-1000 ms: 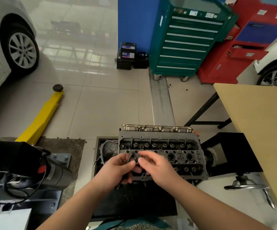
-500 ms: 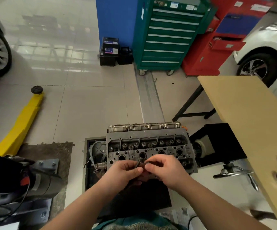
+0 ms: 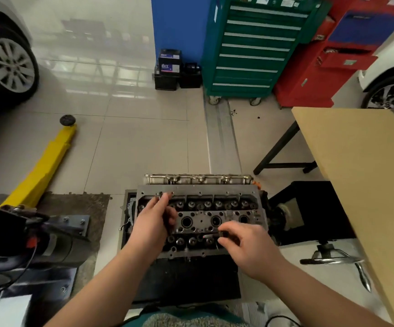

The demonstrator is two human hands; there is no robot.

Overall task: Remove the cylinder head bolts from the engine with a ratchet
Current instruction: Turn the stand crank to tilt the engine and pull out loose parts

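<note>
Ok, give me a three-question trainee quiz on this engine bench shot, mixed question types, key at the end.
1. True or false: the left hand is over the cylinder head's left end.
2. Multiple choice: the tool cabinet directly behind the engine is A) yellow B) green C) white.
3. Fill in: the right hand pinches a small dark part over the head's ____ edge (near/far).

Key: 1 true; 2 B; 3 near.
</note>
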